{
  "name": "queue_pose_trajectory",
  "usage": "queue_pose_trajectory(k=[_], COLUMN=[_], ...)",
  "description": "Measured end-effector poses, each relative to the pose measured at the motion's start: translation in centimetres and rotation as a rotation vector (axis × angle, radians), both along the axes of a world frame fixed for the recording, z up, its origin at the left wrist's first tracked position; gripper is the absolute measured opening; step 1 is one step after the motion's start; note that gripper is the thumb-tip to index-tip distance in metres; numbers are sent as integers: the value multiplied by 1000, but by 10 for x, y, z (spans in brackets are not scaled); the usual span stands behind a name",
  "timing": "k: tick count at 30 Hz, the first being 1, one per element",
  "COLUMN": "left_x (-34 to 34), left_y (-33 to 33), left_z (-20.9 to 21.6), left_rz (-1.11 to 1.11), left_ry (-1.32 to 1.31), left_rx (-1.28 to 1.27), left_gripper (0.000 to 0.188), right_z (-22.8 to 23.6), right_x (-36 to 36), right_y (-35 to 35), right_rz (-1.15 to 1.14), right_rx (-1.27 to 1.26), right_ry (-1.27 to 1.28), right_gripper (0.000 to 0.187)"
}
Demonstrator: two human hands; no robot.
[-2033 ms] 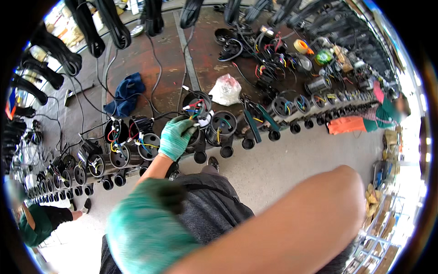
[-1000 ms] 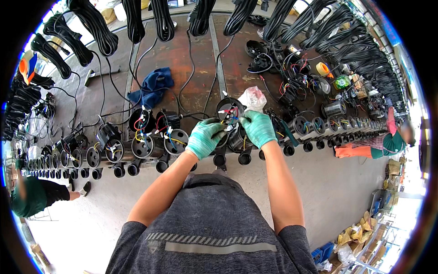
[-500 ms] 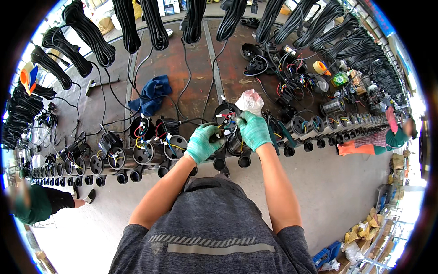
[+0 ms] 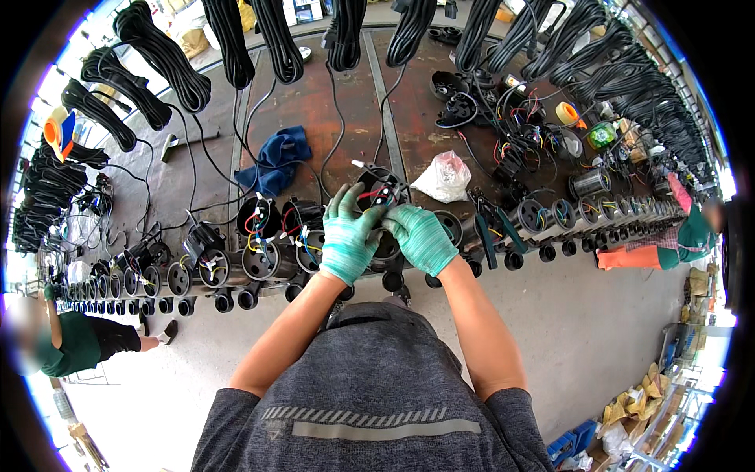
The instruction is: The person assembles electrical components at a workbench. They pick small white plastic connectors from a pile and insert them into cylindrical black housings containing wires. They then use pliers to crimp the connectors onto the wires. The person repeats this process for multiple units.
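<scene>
My gloved left hand (image 4: 346,240) and gloved right hand (image 4: 423,240) meet at the table's near edge, fingertips almost touching. Between them, thin coloured wires (image 4: 383,197) come out of a black round housing (image 4: 374,179). My left thumb and fingers close on these wires from the left, its other fingers reaching up along the housing. The right thumb and forefinger pinch at the same wires; the exact spot is hidden by the gloves. A white connector (image 4: 359,164) sticks out at the housing's upper left. Below the hands, a black cylinder (image 4: 387,246) is partly covered.
Green-handled pliers (image 4: 492,228) and a white plastic bag (image 4: 443,177) lie right of my hands. A blue cloth (image 4: 275,161) lies left. Wired black cylinders (image 4: 261,259) line the near edge; cable coils (image 4: 344,35) hang opposite. Co-workers stand at far left (image 4: 67,342) and far right (image 4: 683,242).
My right hand has come left and lower, closer to the left one. The left fingers have stretched up along the housing. The view has shifted slightly, and the left co-worker's arm is now raised.
</scene>
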State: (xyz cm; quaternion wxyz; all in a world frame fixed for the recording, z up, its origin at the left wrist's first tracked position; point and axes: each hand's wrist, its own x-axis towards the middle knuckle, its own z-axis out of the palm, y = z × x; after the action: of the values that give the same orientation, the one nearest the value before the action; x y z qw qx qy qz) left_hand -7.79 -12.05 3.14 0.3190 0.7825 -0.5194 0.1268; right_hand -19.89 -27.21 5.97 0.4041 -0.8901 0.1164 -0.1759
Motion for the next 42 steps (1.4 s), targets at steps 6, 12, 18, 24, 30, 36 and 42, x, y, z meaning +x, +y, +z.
queue_pose_trajectory(k=[6,12,18,24,30,36,42], left_x=[26,23,37,35,23,20,25], left_y=[-8,-7,-3,4,14,20,13], left_z=[-20,-33,-46,-27,5,3,-4], left_rz=[-172,-230,-264,-189,-167,-118,-133], left_ry=[425,840,783,544,376,397,486], left_rx=[-44,-294,-407,-332,-263,-265,-350], left_gripper=[42,36,26,24,27,28,30], right_z=[-4,9,-19,-21,-8,-12,-18], right_x=[3,17,3,2,9,8,13], right_y=[2,10,-9,-3,-2,-2,16], right_rz=[-28,-91,-133,51,108,176,20], right_rx=[-303,-195,-98,-209,-200,-309,-425], right_ry=[19,-28,132,236,455,318,451], right_gripper=[16,16,16,18,19,31,30])
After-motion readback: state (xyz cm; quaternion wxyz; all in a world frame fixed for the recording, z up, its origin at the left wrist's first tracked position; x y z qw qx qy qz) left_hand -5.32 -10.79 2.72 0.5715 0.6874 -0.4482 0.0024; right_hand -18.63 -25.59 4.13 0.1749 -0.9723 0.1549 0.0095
